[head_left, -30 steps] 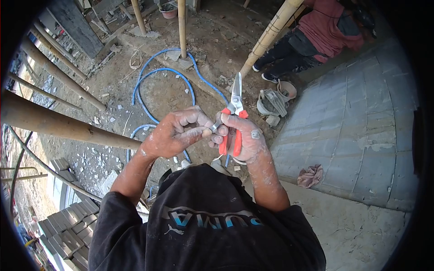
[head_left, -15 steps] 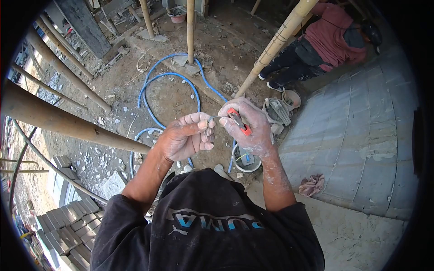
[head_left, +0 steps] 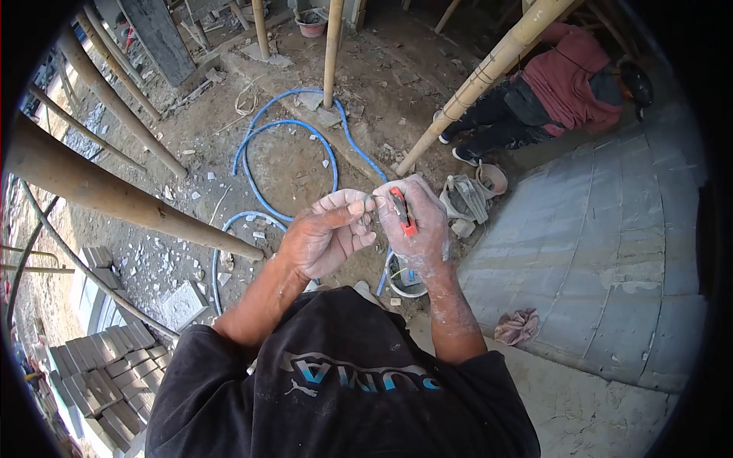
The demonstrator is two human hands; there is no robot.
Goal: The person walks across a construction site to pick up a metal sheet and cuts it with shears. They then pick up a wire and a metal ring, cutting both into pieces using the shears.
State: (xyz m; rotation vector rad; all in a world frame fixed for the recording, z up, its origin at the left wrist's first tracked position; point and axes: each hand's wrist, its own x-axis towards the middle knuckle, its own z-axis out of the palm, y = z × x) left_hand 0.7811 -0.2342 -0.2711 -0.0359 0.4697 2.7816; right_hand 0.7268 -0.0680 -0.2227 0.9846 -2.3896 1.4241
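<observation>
My left hand (head_left: 324, 240), pale with dust, pinches a thin wire-like strand between thumb and fingertips; little of it shows. Right beside it, my right hand (head_left: 421, 233) is closed around a small hand tool (head_left: 402, 211) with red ends and a dark grey middle. Its exact kind is hard to make out, since the palm and fingers cover part of it. The fingertips of both hands meet, or nearly so, in front of my chest.
A blue hose (head_left: 246, 149) loops over the rubble-strewn ground. Bamboo poles (head_left: 489, 72) stand around me. Grey tiles (head_left: 588, 259) lie at right, with a crumpled cloth (head_left: 517, 327). A bucket (head_left: 407, 281) stands below my hands. A person in a red top (head_left: 565, 76) bends nearby.
My hands have come closer together, hiding most of the strand that spanned them. The tool has turned slightly more upright in my right hand.
</observation>
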